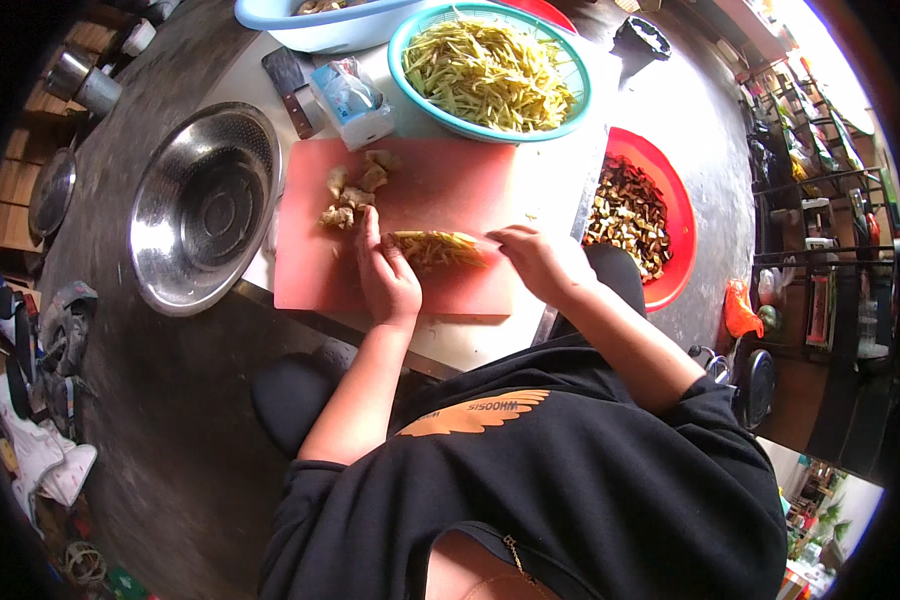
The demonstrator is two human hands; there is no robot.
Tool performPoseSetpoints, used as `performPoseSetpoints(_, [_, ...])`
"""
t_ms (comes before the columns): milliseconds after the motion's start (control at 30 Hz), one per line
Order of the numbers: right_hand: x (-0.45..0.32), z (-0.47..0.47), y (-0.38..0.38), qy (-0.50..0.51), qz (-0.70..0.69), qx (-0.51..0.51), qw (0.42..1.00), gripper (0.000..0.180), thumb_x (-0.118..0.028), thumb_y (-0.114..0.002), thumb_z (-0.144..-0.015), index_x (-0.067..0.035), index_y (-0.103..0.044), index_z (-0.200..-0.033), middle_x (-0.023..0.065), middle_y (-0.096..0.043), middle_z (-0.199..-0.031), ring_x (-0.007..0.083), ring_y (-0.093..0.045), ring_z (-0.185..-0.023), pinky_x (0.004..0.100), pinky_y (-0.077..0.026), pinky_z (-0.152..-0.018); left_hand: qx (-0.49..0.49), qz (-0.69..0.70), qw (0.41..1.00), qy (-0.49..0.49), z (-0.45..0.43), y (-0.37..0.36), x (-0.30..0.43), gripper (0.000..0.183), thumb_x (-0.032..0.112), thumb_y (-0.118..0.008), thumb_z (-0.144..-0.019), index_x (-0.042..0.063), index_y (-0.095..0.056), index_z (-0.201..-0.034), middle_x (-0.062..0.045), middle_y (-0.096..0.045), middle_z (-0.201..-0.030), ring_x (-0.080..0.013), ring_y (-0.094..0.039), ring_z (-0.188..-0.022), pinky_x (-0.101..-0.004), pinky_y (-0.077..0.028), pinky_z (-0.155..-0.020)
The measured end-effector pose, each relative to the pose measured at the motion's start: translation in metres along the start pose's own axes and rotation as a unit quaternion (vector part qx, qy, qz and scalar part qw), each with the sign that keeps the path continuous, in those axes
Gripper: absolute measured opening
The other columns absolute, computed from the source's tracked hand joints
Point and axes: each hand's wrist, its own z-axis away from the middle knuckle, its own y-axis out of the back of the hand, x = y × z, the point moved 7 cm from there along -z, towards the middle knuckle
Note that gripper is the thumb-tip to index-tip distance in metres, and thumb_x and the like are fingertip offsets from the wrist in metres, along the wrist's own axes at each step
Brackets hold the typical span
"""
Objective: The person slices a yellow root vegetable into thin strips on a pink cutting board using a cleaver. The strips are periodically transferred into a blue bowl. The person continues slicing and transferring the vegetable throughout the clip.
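A pile of cut, yellowish ginger strips (439, 249) lies on a pink cutting board (450, 176). My left hand (388, 281) stands on edge against the pile's left end, thumb apart from the straight fingers. At the right end is my right hand (544, 259), its fingers curled beside the strips. Blur there hides whether it grips a thin blade. Several knobbly ginger pieces (357, 196) sit beyond my left fingertips. Behind the board, a teal plastic basket (397, 82) holds a heap of similar strips.
A cleaver (298, 112) lies beside a tissue pack (352, 101) at the board's far left. Left of the table stands a steel basin (157, 259); a blue tub (277, 26) is behind. A red basin (682, 225) holds dark chopped pieces at right. Shelves (817, 255) line the right.
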Motion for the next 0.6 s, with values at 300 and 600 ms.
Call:
performPoseSetpoints(300, [0.092,0.060,-0.047,-0.274,-0.451,-0.057,0.847,0.026,-0.021,-0.066,-0.098,0.003,-0.061,-0.105,0.0040,-0.063,-0.076,0.0122,-0.064,-0.055,0.0297,-0.051,-0.048,-0.164,-0.128,0.974,-0.093,0.007,-0.041,0.014,0.052,0.027,-0.047,-0.104,-0.004,-0.042,-0.146,-0.024,-0.049,-0.146,-0.0384,-0.043,-0.139,-0.0466,-0.034,-0.116])
performPoseSetpoints(600, [0.054,0.011,-0.122,-0.135,-0.442,-0.066,0.884,0.040,-0.026,-0.070,-0.095,0.007,-0.060,-0.115,0.0088,-0.068,-0.086,0.0168,-0.067,-0.073,0.0294,-0.055,-0.061,-0.141,-0.130,0.979,-0.074,0.026,-0.068,0.036,0.080,0.043,-0.057,-0.099,-0.007,-0.025,-0.153,-0.031,-0.032,-0.155,-0.0455,-0.035,-0.143,-0.0506,-0.029,-0.119])
